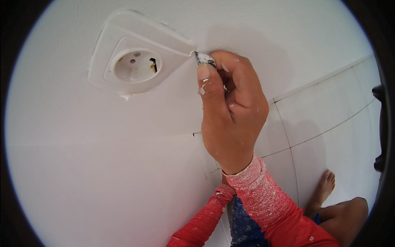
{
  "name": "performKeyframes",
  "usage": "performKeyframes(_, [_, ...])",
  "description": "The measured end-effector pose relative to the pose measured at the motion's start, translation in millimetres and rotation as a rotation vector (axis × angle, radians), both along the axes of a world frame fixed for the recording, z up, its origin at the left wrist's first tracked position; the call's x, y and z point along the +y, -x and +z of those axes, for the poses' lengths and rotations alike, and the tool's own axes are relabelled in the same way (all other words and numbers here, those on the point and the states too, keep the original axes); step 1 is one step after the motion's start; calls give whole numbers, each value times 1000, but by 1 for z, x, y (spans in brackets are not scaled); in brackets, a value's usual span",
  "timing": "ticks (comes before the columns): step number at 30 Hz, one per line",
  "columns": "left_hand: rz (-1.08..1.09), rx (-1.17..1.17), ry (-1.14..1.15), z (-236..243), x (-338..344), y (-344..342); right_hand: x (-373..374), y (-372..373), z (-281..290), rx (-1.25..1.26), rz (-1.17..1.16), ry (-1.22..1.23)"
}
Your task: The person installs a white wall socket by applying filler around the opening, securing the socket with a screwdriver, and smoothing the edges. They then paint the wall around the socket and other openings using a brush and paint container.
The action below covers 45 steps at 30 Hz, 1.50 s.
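My right hand [232,107] is closed in a pinch between thumb and bent index finger. It grips a small dark blade [204,60], smeared with white, whose tip touches or nearly touches the right corner of a white wall socket [135,66]. Ragged white material edges the socket's frame, and a loose shred [126,96] hangs below it. White flakes cling to my thumb and fingers. My left forearm, in a red sleeve [201,220], rises from the lower edge; the left hand's fingers are hidden behind my right wrist.
The socket is set in a smooth white wall [94,173]. White tiles [325,107] with dark joints lie at the right, meeting the wall along a slanting edge. My bare foot [325,187] and blue, white-spotted clothing [247,224] show at the bottom.
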<state>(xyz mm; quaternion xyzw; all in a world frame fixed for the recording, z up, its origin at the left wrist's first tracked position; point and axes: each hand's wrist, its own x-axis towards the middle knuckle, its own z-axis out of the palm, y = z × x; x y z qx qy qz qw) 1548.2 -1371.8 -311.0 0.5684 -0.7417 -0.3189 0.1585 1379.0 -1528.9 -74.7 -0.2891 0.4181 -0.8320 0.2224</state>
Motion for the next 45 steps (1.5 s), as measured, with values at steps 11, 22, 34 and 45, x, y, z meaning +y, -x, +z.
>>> performKeyframes(11, [-111,-31,-16,19,-9,13,-5,-15,-2,-122,17,3])
performKeyframes(22, [-233,-90,52,31,-16,16,-11,-27,8,-326,3,44])
performKeyframes(34, [-15,-21,-221,34,-19,25,-18,-30,12,-374,-24,44])
performKeyframes(45, [-24,58,-109,-6,-21,11,-23,-33,14,-406,-45,57])
